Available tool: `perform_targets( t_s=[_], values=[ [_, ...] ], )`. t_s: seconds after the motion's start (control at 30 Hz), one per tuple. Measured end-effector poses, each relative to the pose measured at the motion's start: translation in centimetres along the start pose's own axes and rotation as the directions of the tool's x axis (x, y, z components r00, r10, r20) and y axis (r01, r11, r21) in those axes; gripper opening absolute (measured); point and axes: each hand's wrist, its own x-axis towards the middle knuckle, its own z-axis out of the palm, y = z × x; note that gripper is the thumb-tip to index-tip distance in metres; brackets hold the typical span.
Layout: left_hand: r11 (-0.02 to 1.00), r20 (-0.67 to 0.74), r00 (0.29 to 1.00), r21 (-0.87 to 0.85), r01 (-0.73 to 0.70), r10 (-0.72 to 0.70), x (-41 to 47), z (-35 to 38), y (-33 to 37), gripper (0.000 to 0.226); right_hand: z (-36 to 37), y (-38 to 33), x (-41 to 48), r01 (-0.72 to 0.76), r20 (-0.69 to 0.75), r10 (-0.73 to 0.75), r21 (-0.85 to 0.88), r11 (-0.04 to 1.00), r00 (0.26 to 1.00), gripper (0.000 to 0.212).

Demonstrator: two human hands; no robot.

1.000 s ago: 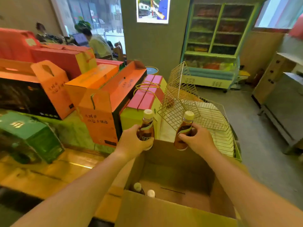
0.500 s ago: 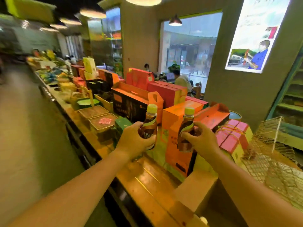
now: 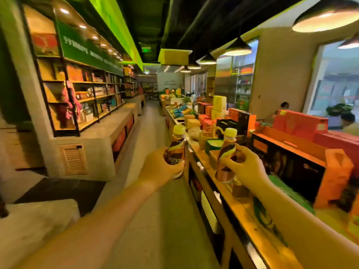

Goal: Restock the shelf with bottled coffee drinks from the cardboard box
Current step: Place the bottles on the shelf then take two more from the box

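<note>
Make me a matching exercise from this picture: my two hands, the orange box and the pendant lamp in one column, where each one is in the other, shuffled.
1 left hand
2 right hand
3 orange box
4 pendant lamp

A hangs from the ceiling
B stands on the counter
C holds a bottle over the aisle floor
D holds a bottle over the counter

Pairs: 1-C, 2-D, 3-B, 4-A
</note>
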Motion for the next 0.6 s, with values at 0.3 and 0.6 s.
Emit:
perform_targets(
  t_s=[0.3,0.6],
  values=[
    [0.957,-0.309,0.933,0.162,0.242,-0.184,2.1,-19.6,-13.3,0.041,26.0,-9.2,6.3,0.090,0.296,-0.123,0.124,0.988,0.947,0.051],
    [0.842,-0.655,0.714,0.222,0.492,-0.246,3.9,-33.5,-23.0,0.038,48.8,-16.9,10.8,0.155,0.578,-0.345,0.353,0.923,0.739,0.039]
  ],
)
